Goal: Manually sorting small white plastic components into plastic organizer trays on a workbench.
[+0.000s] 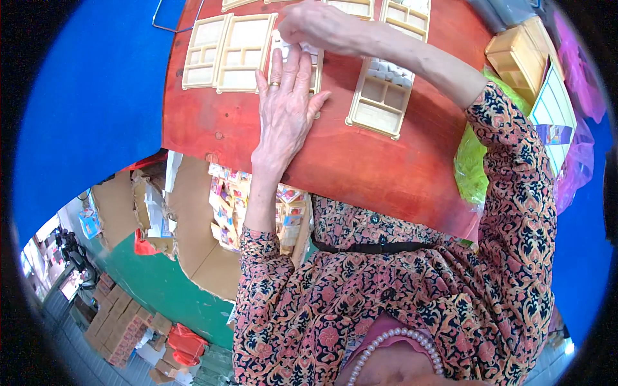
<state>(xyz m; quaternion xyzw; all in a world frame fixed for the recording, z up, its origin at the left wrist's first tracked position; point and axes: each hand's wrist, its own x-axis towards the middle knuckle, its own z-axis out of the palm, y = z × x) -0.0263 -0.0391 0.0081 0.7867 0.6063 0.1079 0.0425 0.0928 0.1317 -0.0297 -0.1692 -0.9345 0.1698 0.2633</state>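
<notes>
Counter (pixel 386 164): ran red beneath the middle tray (pixel 316 80).
Left trays (pixel 247 53): lay just left of the middle tray.
Right tray (pixel 376 117): lay right of it, apart.
Left hand (pixel 285 112): touched it, fingers straight, slightly spread.
Right hand (pixel 315 26): bent over its far end; grip couldn't be told.
White pieces (pixel 388 72): sat inside it, partly covered, and right of it.

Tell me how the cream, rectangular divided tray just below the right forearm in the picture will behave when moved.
The tray is probably stiff: its dividers look straight and moulded. Pushed, it would likely slide rather than tip, lying low on the flat red tabletop. Tilted, it might spill the small white pieces, since no lid shows over them.
</notes>
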